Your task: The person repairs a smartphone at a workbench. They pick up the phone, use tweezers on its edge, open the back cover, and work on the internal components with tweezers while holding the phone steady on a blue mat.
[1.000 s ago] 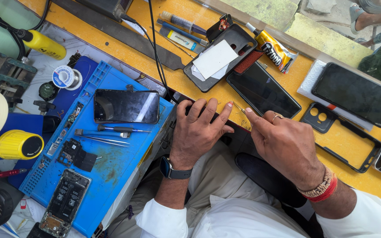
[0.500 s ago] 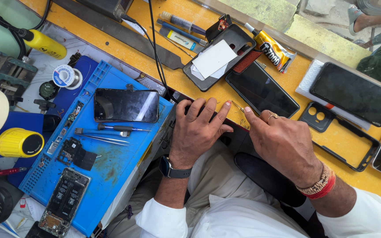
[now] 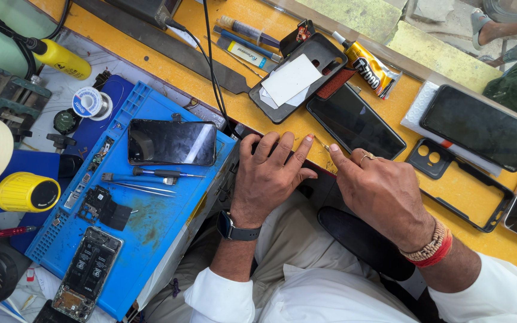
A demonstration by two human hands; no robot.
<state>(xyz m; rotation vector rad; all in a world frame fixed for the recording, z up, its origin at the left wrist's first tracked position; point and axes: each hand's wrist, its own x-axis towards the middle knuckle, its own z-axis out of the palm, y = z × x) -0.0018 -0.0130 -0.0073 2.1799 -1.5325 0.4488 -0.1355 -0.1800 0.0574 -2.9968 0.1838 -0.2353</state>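
Note:
My left hand (image 3: 268, 174) lies flat with fingers spread on a dark object (image 3: 257, 145) at the near edge of the yellow table (image 3: 390, 173); most of that object is hidden under the hand. A dark watch is on that wrist. My right hand (image 3: 381, 192), with a ring and a red and beige bracelet, pinches a small thin tool (image 3: 321, 143) between thumb and forefinger, just right of the left fingertips. A black phone (image 3: 355, 124) lies screen up just beyond the two hands.
Left of my hands, a blue work mat (image 3: 151, 221) holds a dark phone (image 3: 172, 142), tweezers (image 3: 151, 174), small parts and an opened phone (image 3: 88, 272). A black case with white papers (image 3: 297, 78), a glue tube (image 3: 369, 66), an empty case (image 3: 468, 185) and another phone (image 3: 480, 125) lie on the yellow table.
My right hand has shifted very slightly toward the left hand with the thin tool. The left hand stays where it was.

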